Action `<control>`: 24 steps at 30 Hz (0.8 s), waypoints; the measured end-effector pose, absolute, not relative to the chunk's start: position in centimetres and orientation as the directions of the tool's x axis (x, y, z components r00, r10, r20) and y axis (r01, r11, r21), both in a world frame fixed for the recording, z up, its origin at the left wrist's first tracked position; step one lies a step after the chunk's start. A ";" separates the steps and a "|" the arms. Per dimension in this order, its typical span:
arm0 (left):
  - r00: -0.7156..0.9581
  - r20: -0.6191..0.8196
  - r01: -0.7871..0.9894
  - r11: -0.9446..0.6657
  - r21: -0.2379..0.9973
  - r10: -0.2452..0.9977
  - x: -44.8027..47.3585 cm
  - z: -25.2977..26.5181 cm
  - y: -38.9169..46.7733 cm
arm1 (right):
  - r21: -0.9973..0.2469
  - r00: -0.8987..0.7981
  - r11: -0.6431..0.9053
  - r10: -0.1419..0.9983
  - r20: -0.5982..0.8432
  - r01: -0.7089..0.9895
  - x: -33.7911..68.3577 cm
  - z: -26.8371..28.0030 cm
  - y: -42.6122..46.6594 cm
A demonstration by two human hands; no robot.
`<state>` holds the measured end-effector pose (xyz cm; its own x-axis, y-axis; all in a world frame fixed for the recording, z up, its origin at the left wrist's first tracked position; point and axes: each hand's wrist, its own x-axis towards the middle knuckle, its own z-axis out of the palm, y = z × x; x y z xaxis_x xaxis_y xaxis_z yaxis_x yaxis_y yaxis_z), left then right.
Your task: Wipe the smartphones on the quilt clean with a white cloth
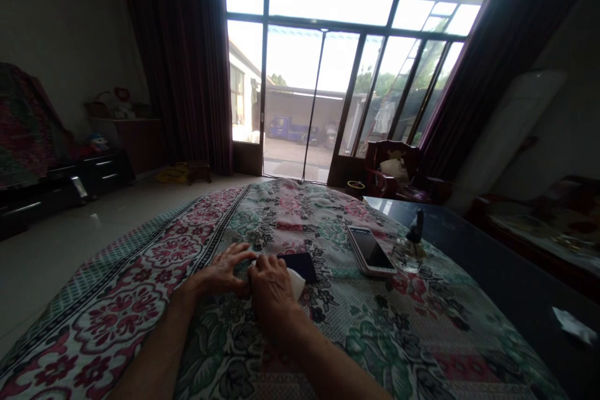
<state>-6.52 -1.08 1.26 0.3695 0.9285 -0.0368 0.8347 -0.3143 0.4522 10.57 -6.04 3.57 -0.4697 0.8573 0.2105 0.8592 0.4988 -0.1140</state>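
My right hand [272, 284] presses down with its fingers bent over a white cloth or tissue [297, 284], whose pointed end sticks out to the right. Under and behind it lies a flat dark rectangular object [302, 267], perhaps a phone; its left part is covered by my hand. My left hand [227, 270] rests just to the left, fingers and thumb spread apart, the fingertips close to the right hand's knuckles. Whether the left fingertips touch the dark object is hidden. Both hands are low over the patterned tablecloth [375, 350].
To the right lies a phone in a light case [372, 252], beside a clear glass container with a dark top [412, 244]. A dark glossy table [497, 269] adjoins on the right, bearing a crumpled white piece [574, 325]. Farther off stands a wooden chair [394, 169] near glass doors.
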 end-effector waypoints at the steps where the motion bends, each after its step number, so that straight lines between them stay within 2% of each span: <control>1: 0.367 -0.047 0.839 -0.308 0.449 0.929 -6.4 1.4 -1.2 | -0.117 -0.463 0.493 0.860 0.212 0.862 10.5 3.6 -5.7; 5: 0.348 -0.068 0.848 -0.284 0.447 0.935 -6.1 2.0 -1.5 | -0.128 -0.434 0.468 0.873 0.223 0.874 10.5 3.5 -5.0; 15: 0.319 -0.032 0.843 -0.268 0.466 0.947 -6.2 1.3 -1.2 | -0.126 -0.476 0.501 0.859 0.188 0.856 11.3 3.8 -5.4; 24: 0.293 0.018 0.833 -0.264 0.486 0.956 -6.2 0.6 -0.9 | -0.167 -0.425 0.456 0.885 0.192 0.874 10.8 3.9 -3.4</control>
